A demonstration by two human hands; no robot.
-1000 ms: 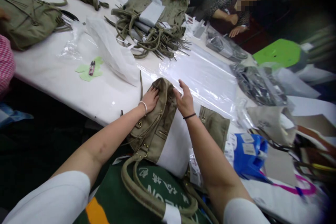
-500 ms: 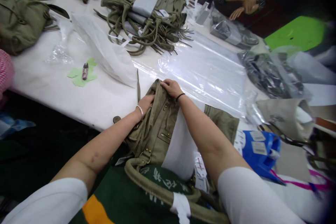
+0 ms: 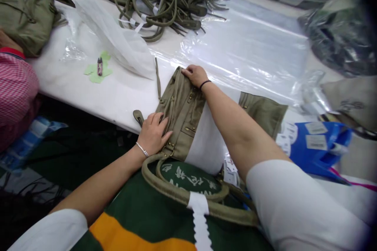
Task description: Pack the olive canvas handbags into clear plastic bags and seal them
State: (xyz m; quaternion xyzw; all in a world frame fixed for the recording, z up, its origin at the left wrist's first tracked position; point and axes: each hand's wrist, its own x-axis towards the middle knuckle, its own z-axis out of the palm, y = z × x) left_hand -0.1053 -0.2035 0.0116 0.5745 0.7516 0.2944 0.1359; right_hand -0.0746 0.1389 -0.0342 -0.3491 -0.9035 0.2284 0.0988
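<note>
An olive canvas handbag (image 3: 184, 125) lies on its side at the table's near edge, its handles (image 3: 173, 188) hanging toward my body. White paper (image 3: 209, 137) is wrapped round its middle, and another white strip binds a handle. My right hand (image 3: 196, 75) pinches the bag's far corner between thumb and fingers. Nearer to me, my left hand (image 3: 154, 133) lies on the bag's left side with its fingers spread. A thin strap (image 3: 158, 80) sticks out beyond the bag onto the table. White tags (image 3: 231, 170) show beside the paper, partly behind my right arm.
Clear plastic bags (image 3: 247, 47) lie flat beyond the handbag. Farther back is a pile of olive bags (image 3: 161, 4). Small nippers (image 3: 99, 66) rest on green paper scraps. A blue bag (image 3: 318, 145) sits at right; another person's checked sleeve (image 3: 17, 90) is at left.
My left hand has come back from the bag's far end to its near left side, and its fingers have spread. My right hand keeps its hold on the corner. The view has shifted.
</note>
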